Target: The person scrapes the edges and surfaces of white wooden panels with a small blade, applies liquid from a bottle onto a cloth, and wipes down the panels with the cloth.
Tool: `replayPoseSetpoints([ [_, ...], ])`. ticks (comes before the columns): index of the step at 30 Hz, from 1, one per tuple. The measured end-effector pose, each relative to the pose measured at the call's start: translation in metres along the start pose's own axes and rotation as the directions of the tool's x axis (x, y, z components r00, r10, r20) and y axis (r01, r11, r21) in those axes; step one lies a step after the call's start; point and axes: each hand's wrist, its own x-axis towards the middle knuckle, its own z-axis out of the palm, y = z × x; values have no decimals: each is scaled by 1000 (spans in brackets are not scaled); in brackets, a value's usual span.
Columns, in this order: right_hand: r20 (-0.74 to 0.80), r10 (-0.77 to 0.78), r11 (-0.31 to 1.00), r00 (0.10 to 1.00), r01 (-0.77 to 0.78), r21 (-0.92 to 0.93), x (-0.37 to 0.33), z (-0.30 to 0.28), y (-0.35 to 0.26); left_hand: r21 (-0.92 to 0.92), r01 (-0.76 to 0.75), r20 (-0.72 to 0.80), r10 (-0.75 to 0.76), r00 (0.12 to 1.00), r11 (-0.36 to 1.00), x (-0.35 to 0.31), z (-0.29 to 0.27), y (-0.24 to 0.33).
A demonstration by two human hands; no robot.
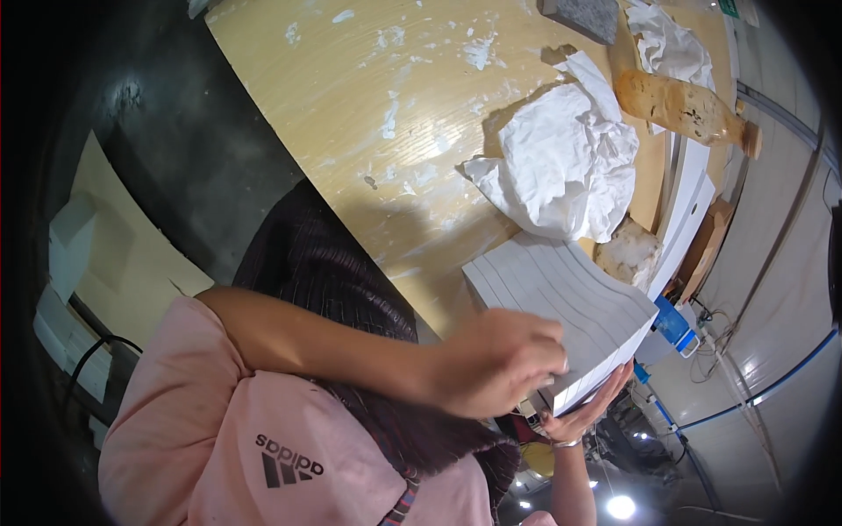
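Observation:
A block of white strips [561,294], laid side by side with thin dark seams and a wavy upper face, sits at the table's near right edge. Over its near end is my left hand [500,361], its fingers curled together and slightly blurred. Whatever those fingers may pinch is hidden. My right hand [589,410], with a bangle at the wrist, holds the block from its right side and underneath, fingers stretched along it. A crumpled white cloth [566,162] lies against the block's far end.
On the light wooden table [351,96], smeared with white marks, lie a stained orange-tinted plastic bottle [680,107], a grey block [583,17], a second white cloth [671,44] and a whitish lump [629,252]. A blue clamp-like object [674,326] is beyond the right edge.

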Motion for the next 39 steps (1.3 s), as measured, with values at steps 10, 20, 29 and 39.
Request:
replayPoseSetpoints([
  [10, 8, -42, 999, 999, 42, 6, 2, -2, -2, -39, 14, 54, -12, 998, 999, -1, -5, 4],
  [20, -5, -38, 999, 999, 38, -15, 1, 0, 0, 7, 2, 20, -2, 1000, 1000, -3, -9, -3],
  [29, 49, -54, 997, 997, 56, -47, 6, -3, -6, 82, -154, 3, 154, 988, 985, -5, -7, -5],
  [39, 19, -52, 998, 998, 52, -26, 2, -1, 1, -66, -22, 6, 22, 1000, 998, -4, -5, -2],
])
